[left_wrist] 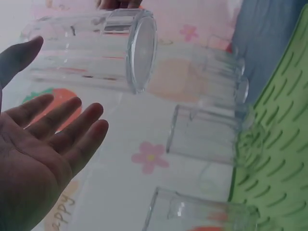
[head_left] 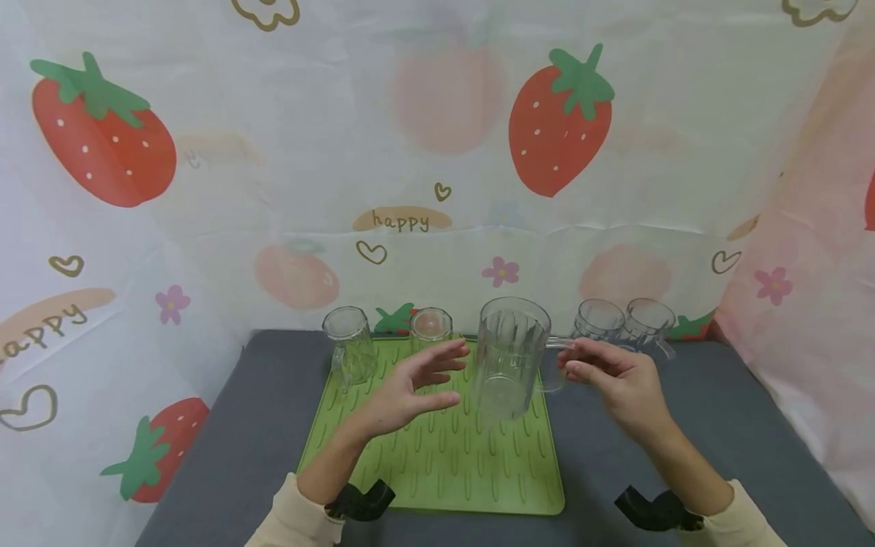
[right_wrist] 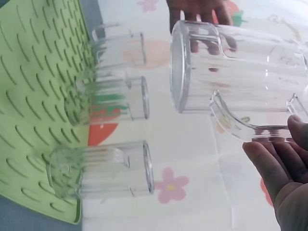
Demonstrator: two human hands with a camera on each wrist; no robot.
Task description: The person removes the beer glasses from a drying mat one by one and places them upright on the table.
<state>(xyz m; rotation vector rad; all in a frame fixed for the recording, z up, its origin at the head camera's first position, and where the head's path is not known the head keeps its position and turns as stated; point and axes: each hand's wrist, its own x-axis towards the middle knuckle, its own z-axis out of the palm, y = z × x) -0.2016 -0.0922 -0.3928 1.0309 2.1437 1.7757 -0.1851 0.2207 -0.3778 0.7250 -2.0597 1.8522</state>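
My right hand (head_left: 618, 384) grips a large clear mug (head_left: 513, 357) by its handle, holding it upright in the air over the mat. In the right wrist view my thumb and fingers (right_wrist: 274, 168) wrap the handle (right_wrist: 240, 127), and the mug's thick base (right_wrist: 180, 67) points toward the mat. On the mug's other side my left hand (head_left: 417, 387) is raised, thumb and fingers spread apart. The left wrist view shows its palm (left_wrist: 33, 168) facing up near the mug with nothing in it. Smaller clear mugs stand behind, one at left (head_left: 350, 346), another nearer the middle (head_left: 431, 327).
A green ridged drying mat (head_left: 465, 479) lies on the grey tabletop (head_left: 656, 456). In the right wrist view a third small mug (right_wrist: 103, 168) stands on it. Two more mugs (head_left: 598, 319) stand at the back right. A strawberry-print cloth (head_left: 328, 152) hangs close behind.
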